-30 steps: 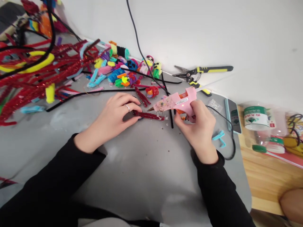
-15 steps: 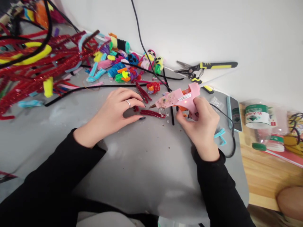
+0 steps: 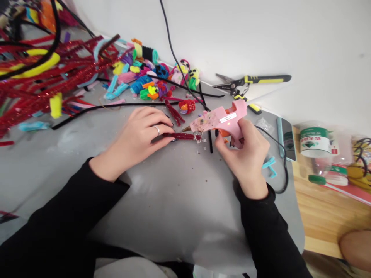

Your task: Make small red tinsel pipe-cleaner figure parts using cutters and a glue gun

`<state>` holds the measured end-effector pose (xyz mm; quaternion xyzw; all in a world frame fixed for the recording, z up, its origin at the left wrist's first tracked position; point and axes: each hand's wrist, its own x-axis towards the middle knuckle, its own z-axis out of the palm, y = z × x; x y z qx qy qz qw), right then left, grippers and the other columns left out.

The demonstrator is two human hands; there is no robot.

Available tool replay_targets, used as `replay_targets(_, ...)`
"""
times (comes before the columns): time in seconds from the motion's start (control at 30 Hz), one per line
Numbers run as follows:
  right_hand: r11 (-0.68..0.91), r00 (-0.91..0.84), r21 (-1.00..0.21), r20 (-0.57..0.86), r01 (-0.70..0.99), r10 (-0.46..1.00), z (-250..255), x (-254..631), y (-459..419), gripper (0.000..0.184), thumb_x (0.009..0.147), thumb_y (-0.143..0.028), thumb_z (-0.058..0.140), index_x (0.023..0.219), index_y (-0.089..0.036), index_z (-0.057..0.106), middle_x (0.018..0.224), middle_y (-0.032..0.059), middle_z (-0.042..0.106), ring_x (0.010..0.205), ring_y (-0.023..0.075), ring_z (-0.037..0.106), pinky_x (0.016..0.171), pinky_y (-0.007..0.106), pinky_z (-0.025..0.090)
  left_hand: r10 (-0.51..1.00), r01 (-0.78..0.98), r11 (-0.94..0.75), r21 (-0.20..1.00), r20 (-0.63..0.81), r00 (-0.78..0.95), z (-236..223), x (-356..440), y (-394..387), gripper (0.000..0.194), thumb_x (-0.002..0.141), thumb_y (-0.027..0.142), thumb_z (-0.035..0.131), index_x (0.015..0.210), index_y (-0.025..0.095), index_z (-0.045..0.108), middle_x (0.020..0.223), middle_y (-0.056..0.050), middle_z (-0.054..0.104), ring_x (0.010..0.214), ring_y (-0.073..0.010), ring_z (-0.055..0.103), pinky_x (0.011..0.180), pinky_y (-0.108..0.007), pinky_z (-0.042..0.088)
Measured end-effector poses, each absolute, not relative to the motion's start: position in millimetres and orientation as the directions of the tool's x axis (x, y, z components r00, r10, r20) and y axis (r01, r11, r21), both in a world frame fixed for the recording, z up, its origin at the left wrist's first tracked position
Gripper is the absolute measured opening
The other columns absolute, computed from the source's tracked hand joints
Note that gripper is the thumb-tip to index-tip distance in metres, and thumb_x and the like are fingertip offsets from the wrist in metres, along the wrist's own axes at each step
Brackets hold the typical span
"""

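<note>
My right hand (image 3: 245,150) is wrapped round the handle of a pink glue gun (image 3: 214,119), its nozzle pointing left. The nozzle tip sits just above a dark red pipe cleaner piece (image 3: 185,136) on the grey table. With fingers and thumb closed, my left hand (image 3: 147,131) pinches the left end of that piece. Behind the nozzle lie another folded red pipe cleaner (image 3: 173,112) and a small red and orange coil (image 3: 187,106).
A heap of red pipe cleaners (image 3: 63,81) and several small colourful figures (image 3: 162,73) fill the back left. Yellow-black pliers (image 3: 246,87) rest by the wall. A phone (image 3: 286,139) lies at the right edge; a black cord (image 3: 286,173) loops near it.
My left fingers have closed onto the end of the red pipe cleaner, which sits slightly higher and straighter. The glue gun has stayed almost in place, tilting a little.
</note>
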<state>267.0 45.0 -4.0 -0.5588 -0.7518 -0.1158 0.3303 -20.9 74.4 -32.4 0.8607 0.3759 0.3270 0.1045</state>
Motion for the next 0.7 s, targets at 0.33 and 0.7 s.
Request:
replay_targets(0.33,0.334,-0.135,-0.215,0.621,0.918,0.772,-9.8,267.2,43.2,0.028,0.090,-0.029,0.071,0.115,-0.025,0.059,0.077,-0.0031,0.063,0.057,0.0142,0.054,0.055,0.028,0.048,0.698,0.564,-0.715,0.414,0.473,0.537,-31.4,-21.1,74.9,0.013,0.107,0.032,0.061,0.107,0.027,0.073,0.118,-0.006,0.080,0.112,-0.0284,0.073,0.100,-0.046,0.058)
replay_targets(0.7,0.437,-0.260,-0.118,0.657,0.892,0.708,-7.5,268.3,46.1,0.026,0.095,-0.023,0.069,0.121,-0.022,0.067,0.078,-0.0006,0.063,0.061,0.0164,0.058,0.058,0.030,0.050,0.728,0.552,-0.685,0.475,0.483,0.487,-29.2,-18.8,73.6,0.012,0.105,0.033,0.065,0.096,0.028,0.070,0.113,-0.004,0.079,0.112,-0.0279,0.071,0.102,-0.044,0.056)
